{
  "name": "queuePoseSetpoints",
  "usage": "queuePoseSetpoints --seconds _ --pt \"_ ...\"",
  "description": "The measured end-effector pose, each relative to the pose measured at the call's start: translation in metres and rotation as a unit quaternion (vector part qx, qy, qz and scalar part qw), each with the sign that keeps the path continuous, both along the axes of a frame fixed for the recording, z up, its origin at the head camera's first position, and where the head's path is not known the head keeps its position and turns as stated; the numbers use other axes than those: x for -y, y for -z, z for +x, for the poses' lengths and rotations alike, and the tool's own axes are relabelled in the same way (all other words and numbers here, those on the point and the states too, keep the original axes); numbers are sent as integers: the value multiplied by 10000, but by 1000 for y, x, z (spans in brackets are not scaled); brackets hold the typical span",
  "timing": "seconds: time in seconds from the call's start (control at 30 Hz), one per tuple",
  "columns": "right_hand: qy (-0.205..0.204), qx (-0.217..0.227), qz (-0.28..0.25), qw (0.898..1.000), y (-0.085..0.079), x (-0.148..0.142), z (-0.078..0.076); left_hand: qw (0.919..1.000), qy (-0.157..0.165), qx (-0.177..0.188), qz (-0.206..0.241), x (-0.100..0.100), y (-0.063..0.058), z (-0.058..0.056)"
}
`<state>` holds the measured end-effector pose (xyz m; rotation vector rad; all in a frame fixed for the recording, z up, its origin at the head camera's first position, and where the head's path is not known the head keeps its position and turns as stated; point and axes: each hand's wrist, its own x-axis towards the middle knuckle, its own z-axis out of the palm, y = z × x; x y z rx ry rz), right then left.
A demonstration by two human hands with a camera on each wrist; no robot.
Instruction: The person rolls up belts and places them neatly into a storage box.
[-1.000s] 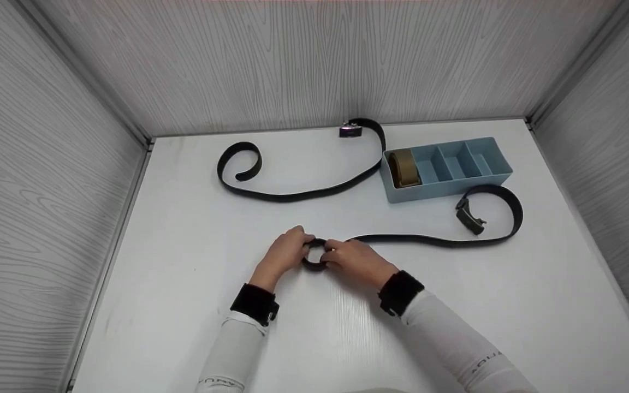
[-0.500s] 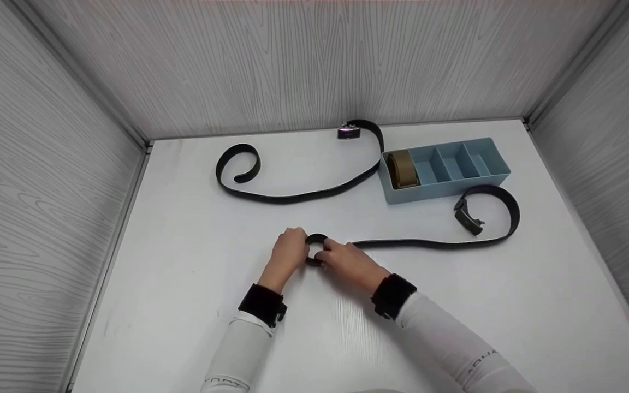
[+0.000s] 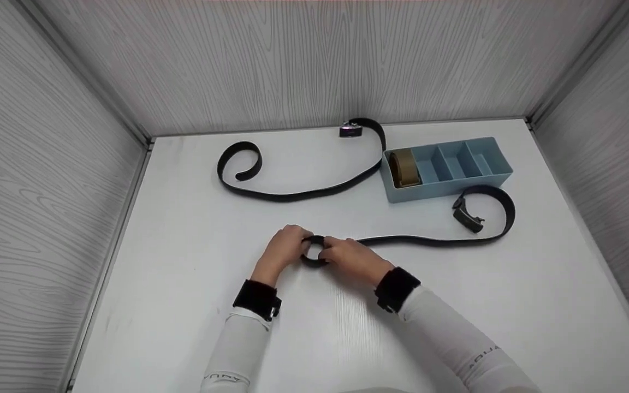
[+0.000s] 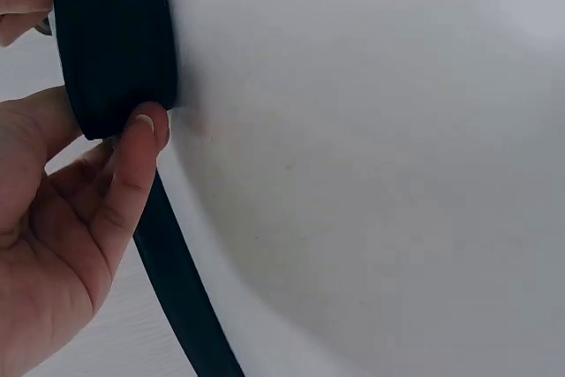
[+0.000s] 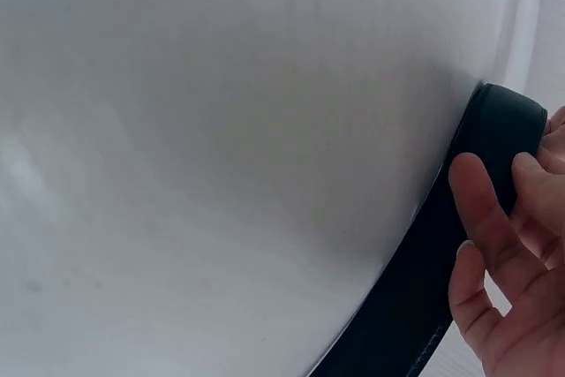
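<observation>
A black belt (image 3: 429, 240) stands on edge on the table, its near end rolled into a small ring between both hands. The left hand (image 3: 282, 252) grips the ring's left side; in the left wrist view its thumb and fingers pinch the edge of the rolled belt (image 4: 115, 41). On the ring's right side, the right hand (image 3: 355, 260) holds the coil with curled fingers. The right wrist view has its fingers along both sides of the belt (image 5: 402, 297). The belt's straight length runs right to a loose loop with a dark buckle (image 3: 467, 218).
Behind the right part of the belt stands a blue compartment box (image 3: 429, 192), with a rolled brown belt (image 3: 407, 167) in its leftmost compartment. A second black belt (image 3: 287, 197) lies uncoiled further back, its shiny buckle (image 3: 350, 131) near the rear wall. Panels enclose the white table (image 3: 183, 305).
The belt's buckle end and loose loop have shifted slightly left. Both hands stay around the ring, with small movements of the fingers and left wrist.
</observation>
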<state>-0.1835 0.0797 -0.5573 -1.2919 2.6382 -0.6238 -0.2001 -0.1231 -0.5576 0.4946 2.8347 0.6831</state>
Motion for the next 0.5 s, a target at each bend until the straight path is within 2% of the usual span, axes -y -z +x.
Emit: queuePoseSetpoints --seconds 0.13,0.23,0.37,0.5 --pt "-3 -519 193 9985 0 3 3 9961 -832 256 164 -5 1 7" --pt "-22 -848 210 9962 1 4 4 9917 -1210 422 141 -11 -1 11" --pt "-110 -893 13 9959 4 -1 3 9905 -1249 571 -46 -18 -5 10" --pt "-228 -1009 73 9946 5 -11 0 9924 -943 764 -181 -17 -7 6"
